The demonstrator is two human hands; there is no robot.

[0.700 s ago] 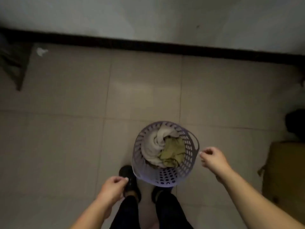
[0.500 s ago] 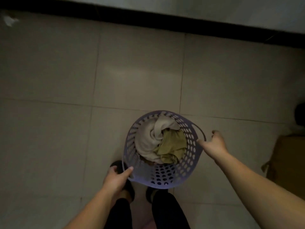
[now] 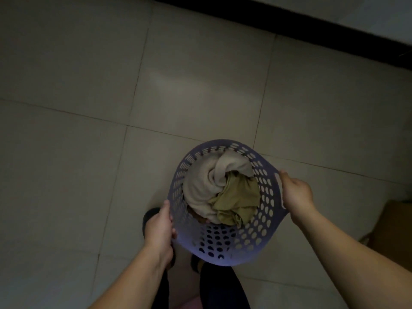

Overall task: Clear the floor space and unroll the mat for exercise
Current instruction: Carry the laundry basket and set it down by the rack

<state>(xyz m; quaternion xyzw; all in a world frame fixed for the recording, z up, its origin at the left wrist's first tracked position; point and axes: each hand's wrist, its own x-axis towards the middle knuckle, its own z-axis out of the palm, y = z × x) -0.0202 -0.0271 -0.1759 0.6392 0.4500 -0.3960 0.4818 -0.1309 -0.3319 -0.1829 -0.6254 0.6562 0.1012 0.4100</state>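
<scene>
While the person stands on the tiled floor (image 3: pixel 93 175), both hands grip a lavender perforated laundry basket (image 3: pixel 265 221) by opposite sides of its rim: the left hand (image 3: pixel 159 230) has its thumb over the near left edge with fingers curled beneath, and the right hand (image 3: pixel 297 195) is wrapped around the handle on the right side. Inside the basket lie a cream towel (image 3: pixel 200 186) and, touching it on the right, an olive cloth (image 3: pixel 238 197). The mat does not show; a brown cardboard box (image 3: pixel 394 237) sits at the right edge, and dark shoes (image 3: pixel 149 217) show under the basket.
</scene>
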